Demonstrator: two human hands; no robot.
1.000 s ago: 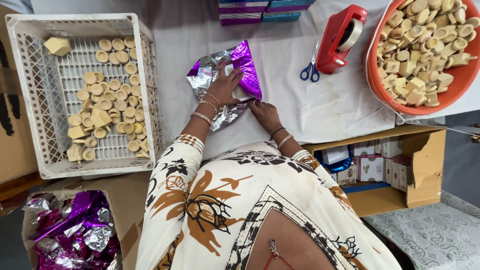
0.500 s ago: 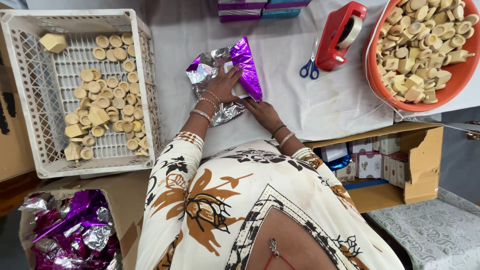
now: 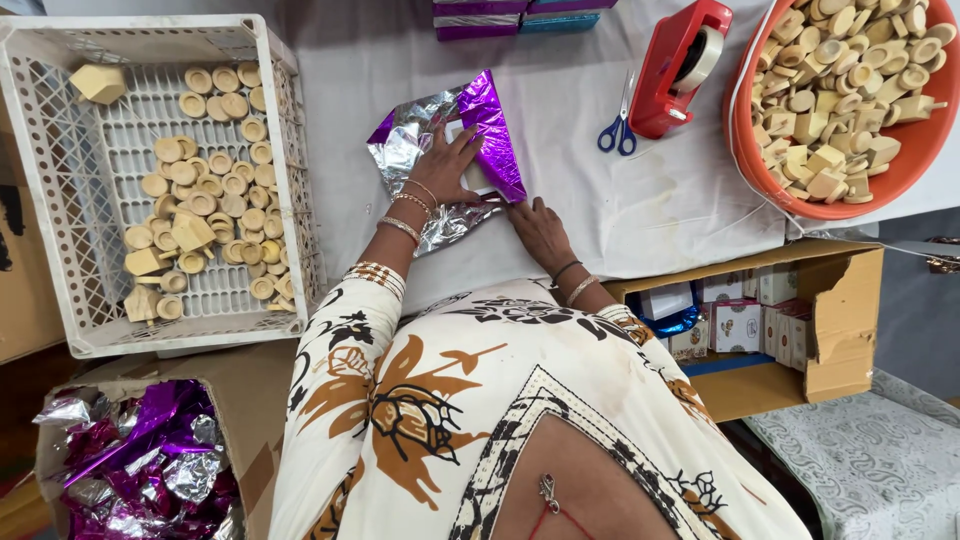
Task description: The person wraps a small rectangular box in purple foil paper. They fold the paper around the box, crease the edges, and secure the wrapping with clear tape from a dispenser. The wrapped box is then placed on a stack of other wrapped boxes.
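Foil sheet [image 3: 420, 150]: silver face up, purple reverse folded over at right; centre of table [image 3: 600, 215], on white cloth. Small pale box inside the fold, mostly hidden by hand and foil; only a corner visible. Near edge of sheet tucked under the left wrist.

Left hand [image 3: 445, 165]: flat, fingers spread, pressing down on foil and box; not clenched, nothing gripped. Bangles at the wrist.

Right hand [image 3: 540, 228]: flat on the cloth just right of the foil, fingertips touching the purple flap's near corner; no grip.

Crate [image 3: 290, 150]: white plastic, left of the foil, near it but apart; holds pale round and blocky pieces, loosely spread, mesh floor showing between. Left wall cut by frame edge.

Basin [image 3: 750, 150]: orange, far right, heaped with similar pieces; cut off at top and right.

Tape dispenser [image 3: 680, 65]: red, far right of centre, touching or just beside the basin; contact not clear. Scissors [image 3: 618, 125]: blue handles, just left of the dispenser, blades pointing far.

Flat boxes [image 3: 520, 15]: purple and teal, far edge, cut off at top.

Carton [image 3: 800, 300]: open, below the table edge at right, small printed boxes inside, partly hidden by a flap. Second carton [image 3: 240, 400]: near left, crumpled purple and silver foil inside, cut off at bottom.

Open room: bare cloth between foil and scissors, and right of the right hand up to the table's near edge.
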